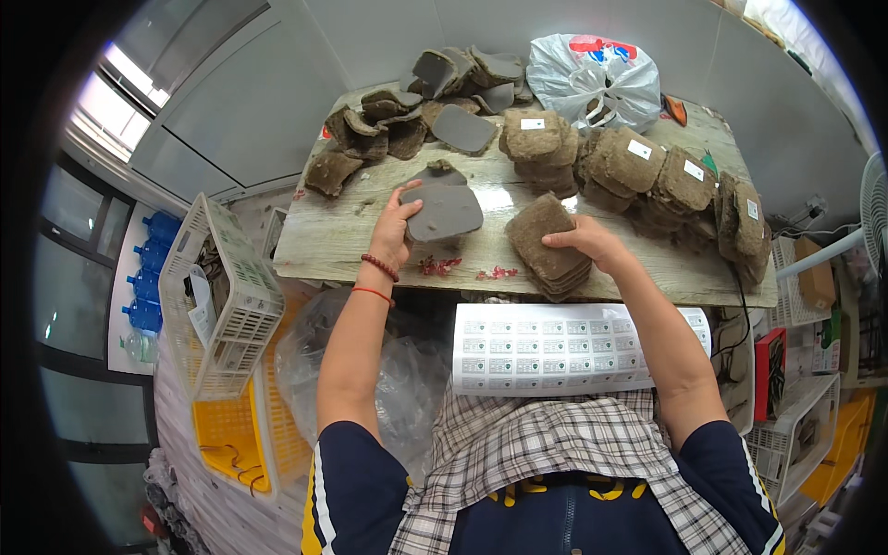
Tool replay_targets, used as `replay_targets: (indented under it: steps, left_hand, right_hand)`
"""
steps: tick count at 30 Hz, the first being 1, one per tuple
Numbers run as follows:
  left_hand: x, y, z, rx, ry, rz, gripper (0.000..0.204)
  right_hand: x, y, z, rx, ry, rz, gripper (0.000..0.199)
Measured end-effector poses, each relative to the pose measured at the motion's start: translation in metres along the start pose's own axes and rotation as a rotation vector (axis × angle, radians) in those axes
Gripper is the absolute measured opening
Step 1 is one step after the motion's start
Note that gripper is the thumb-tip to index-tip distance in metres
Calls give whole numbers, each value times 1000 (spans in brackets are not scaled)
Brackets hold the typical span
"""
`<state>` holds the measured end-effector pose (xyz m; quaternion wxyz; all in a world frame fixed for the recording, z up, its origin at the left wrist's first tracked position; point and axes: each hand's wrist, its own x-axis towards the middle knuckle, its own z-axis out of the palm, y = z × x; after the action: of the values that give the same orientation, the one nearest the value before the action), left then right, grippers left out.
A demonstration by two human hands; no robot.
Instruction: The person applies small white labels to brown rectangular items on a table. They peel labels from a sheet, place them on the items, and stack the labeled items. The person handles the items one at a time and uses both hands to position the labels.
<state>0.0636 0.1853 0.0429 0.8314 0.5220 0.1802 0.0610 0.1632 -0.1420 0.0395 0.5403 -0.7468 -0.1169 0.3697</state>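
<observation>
My left hand (394, 227) grips a rounded-rectangular pad (447, 213) by its left edge, thumb on the smooth grey face. Another pad (438, 174) shows partly behind it. My right hand (597, 243) is closed on the right side of a stack of brown fuzzy pads (539, 236) near the table's front edge, thumb on top. Across my lap lies a sheet of printed labels (555, 350), partly under my right forearm. Stacks of brown pads with white labels, such as one stack (535, 139) and another (622, 162), stand along the right of the table.
Loose pads (384, 116) are heaped at the table's (324, 240) back left. A tied plastic bag (592, 83) sits at the back. Left of the table are a white crate (227, 277), a yellow basket (231, 435) and blue water bottles (148, 285). A white fan (869, 213) stands right.
</observation>
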Motion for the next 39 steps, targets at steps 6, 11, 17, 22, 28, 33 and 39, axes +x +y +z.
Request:
replay_targets:
  steps: [6, 11, 17, 22, 28, 33, 39]
  left_hand:
    - [-22, 17, 23, -154, 105, -180, 25]
    - [-13, 9, 51, -129, -37, -439, 5]
    - [8, -6, -34, 896, 415, 412, 28]
    - [-74, -37, 38, 291, 162, 128, 42]
    - [-86, -82, 103, -23, 69, -276, 66]
    - [-72, -92, 130, 59, 10, -146, 52]
    - [-55, -109, 84, 627, 77, 259, 37]
  right_hand:
    - [-35, -38, 52, -947, 631, -701, 92]
    - [-12, -44, 84, -900, 495, -1045, 49]
    - [-4, -38, 26, 243, 263, -434, 22]
    - [-18, -16, -8, 261, 183, -127, 29]
    - [-7, 0, 23, -615, 485, -133, 56]
    - [-23, 26, 41, -614, 588, -265, 69]
    - [-68, 44, 30, -516, 720, -384, 56]
